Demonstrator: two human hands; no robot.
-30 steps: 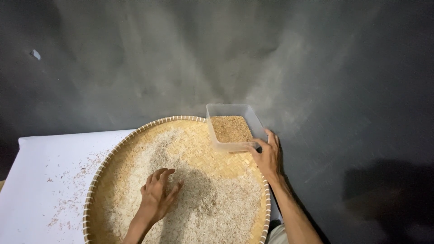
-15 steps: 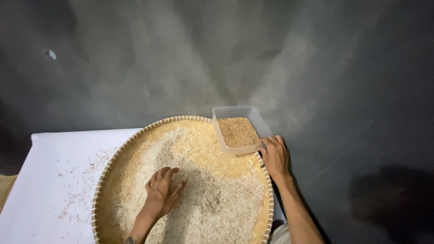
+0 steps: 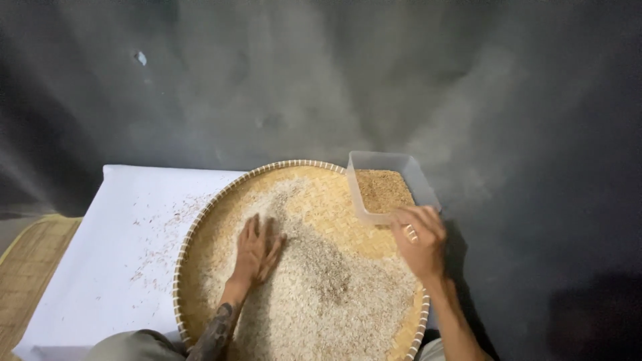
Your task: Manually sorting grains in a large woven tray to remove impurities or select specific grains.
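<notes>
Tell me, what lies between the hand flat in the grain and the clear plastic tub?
In the head view, between the left hand and the clear tub lie a band of pale grain and bare woven weave of the round tray; nothing else.

grain (image 3: 321, 294) in tray (image 3: 194, 230), tub (image 3: 388, 184) right, sheet (image 3: 120, 247) left

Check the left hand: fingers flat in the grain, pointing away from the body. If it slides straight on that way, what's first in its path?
The left hand lies flat on the rice, fingers pointing up-frame. Straight on, it would push through more grain, then likely meet the far rim of the woven tray. The clear tub sits off to the right of that line.
</notes>
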